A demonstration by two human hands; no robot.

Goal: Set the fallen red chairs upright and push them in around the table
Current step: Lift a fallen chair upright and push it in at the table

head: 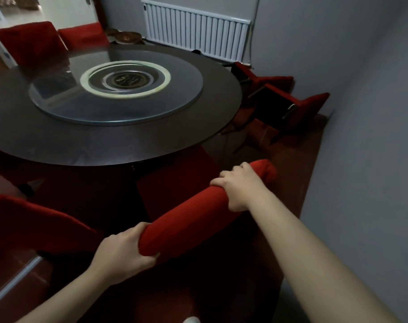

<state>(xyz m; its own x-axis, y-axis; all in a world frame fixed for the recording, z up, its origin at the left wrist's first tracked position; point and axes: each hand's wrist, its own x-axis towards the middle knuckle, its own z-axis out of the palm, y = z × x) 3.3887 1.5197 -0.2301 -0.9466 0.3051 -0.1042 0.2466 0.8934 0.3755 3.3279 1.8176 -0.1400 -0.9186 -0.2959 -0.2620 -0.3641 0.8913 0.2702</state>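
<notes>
The red chair (193, 215) stood upright. Its padded, rolled back top ran between both hands, and its seat lay ahead of them toward the round dark bench (133, 145). Well beyond the right hand (239, 186), fallen red chairs (291, 106) lay tipped by the wall. The held chair's legs were hidden and its seat was dim in shadow. The left hand (122, 251) clenched the back top's near end, and the right hand wrapped around its far end.

nearest chair (193, 215) just before table (128, 145), fallen chairs (293, 108) r of table by wall (366, 117), radiator (196, 31) behind
</notes>
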